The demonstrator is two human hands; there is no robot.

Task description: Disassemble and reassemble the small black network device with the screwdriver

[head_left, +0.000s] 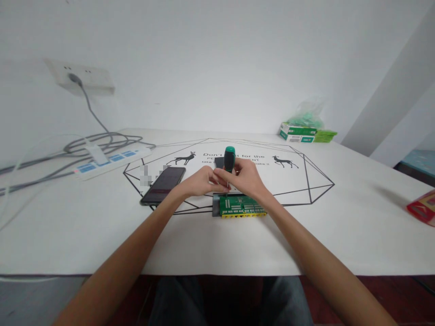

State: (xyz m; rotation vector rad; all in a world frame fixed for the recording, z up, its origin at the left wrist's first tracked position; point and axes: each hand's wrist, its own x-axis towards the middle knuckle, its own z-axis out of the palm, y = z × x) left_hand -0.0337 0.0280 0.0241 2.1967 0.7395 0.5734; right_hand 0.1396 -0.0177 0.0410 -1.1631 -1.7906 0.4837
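Observation:
A screwdriver (229, 159) with a green and black handle stands upright, tip down, over a green circuit board (241, 206). My right hand (249, 177) is closed around the lower part of its handle. My left hand (201, 182) is pinched beside the thin shaft, above the board's back left part; what its fingertips hold, if anything, is too small to make out. Yellow parts line the board's near edge, and a dark grey base (216, 209) shows at its left. My right hand and wrist cover the board's far right part.
A phone (165, 184) lies to the left. Behind it are a power strip (113, 162) and grey cables (102, 142). Partly hidden behind the screwdriver is a small black object (219, 162). Boxes (297, 132) stand back right; a red package (423, 209) sits at the right edge.

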